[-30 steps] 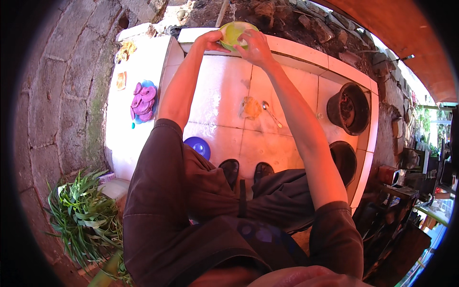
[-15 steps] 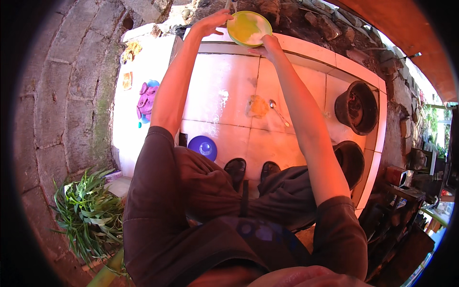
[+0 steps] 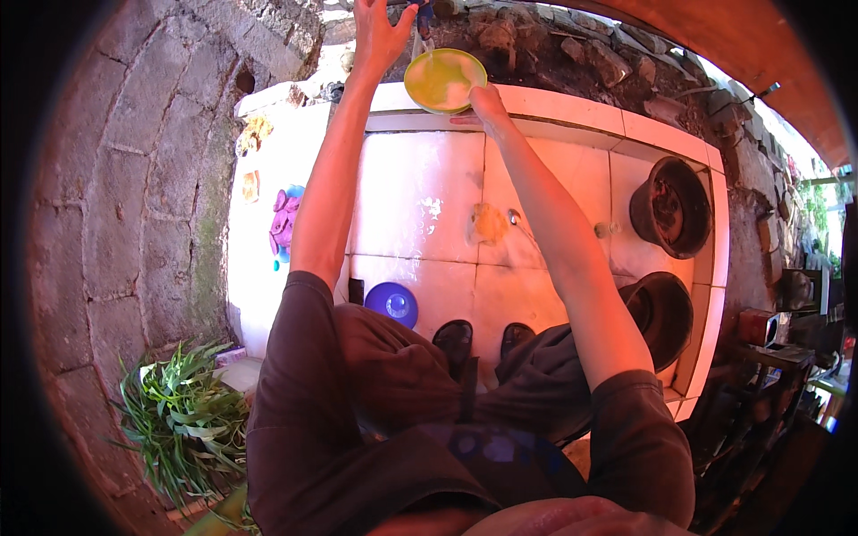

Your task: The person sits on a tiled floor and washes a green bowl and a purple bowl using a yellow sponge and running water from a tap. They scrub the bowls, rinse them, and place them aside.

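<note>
My right hand (image 3: 487, 109) grips the near right rim of a yellow-green plate (image 3: 429, 87), which is held out at the far edge of a tiled basin. Under a tap with a blue handle (image 3: 424, 11), a thin stream of water seems to run toward the plate. Beside that handle my left hand (image 3: 382, 40) is raised with thumb and fingers apart. Its fingertips are partly cut off by the upper edge, and whether the thumb touches the handle is unclear.
White tiles (image 3: 420, 196) carry suds, a yellowish sponge-like lump (image 3: 489, 223) and a spoon (image 3: 516, 217). Two dark basins (image 3: 670, 207) stand right, a blue bowl (image 3: 391, 305) near my feet. Purple items (image 3: 284, 223) lie on the left ledge, leafy greens (image 3: 183, 415) below.
My left hand has moved away from the plate and up to the blue tap handle. The plate, in my right hand, has shifted a little left. The whole view has tilted slightly.
</note>
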Tool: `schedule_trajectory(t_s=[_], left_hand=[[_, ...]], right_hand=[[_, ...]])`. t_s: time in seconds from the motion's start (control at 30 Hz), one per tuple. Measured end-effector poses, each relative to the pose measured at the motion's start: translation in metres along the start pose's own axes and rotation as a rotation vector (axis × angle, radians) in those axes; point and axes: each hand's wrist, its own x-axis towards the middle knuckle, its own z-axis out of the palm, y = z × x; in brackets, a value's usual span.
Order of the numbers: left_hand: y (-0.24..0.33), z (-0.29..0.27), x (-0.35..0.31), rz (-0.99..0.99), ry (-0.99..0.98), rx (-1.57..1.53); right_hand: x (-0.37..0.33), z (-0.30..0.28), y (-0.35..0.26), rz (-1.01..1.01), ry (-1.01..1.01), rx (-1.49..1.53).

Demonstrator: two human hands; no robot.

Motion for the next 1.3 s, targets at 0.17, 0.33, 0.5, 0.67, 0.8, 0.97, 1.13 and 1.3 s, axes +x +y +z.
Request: schedule_trajectory(t_s=[0.17, 0.33, 0.5, 0.67, 0.8, 0.97, 1.13, 1.3], left_hand=[[-0.003, -0.005, 0.007, -0.121, -0.101, -0.161], [-0.035, 0.014, -0.008, -0.316, 0.005, -0.245], [-0.082, 0.028, -0.055, -0.894, -0.248, -0.473], [-0.071, 0.019, -0.116, -1.379, -0.465, -0.889], [-0.058, 0.004, -0.138, -1.337, -0.574, -1.013], [-0.063, 0.012, -0.147, -1.375, -0.511, -0.765], [-0.075, 0.011, -0.151, -1.676, -0.594, -0.635], [-0.079, 0.005, -0.154, -1.678, -0.886, -0.631]], right_hand=[[0.003, 0.006, 0.001, -0.092, -0.006, 0.011], [0.004, 0.004, 0.000, -0.068, -0.052, 0.029], [0.004, 0.009, -0.003, -0.095, 0.042, 0.063], [0.007, 0.010, -0.003, -0.079, -0.010, -0.067], [0.010, 0.007, 0.004, -0.073, -0.098, -0.176], [0.011, 0.014, 0.014, -0.019, -0.109, -0.322], [0.004, 0.025, 0.015, 0.207, -0.114, -0.342], [-0.012, 0.014, 0.005, 0.335, -0.228, -0.354]])
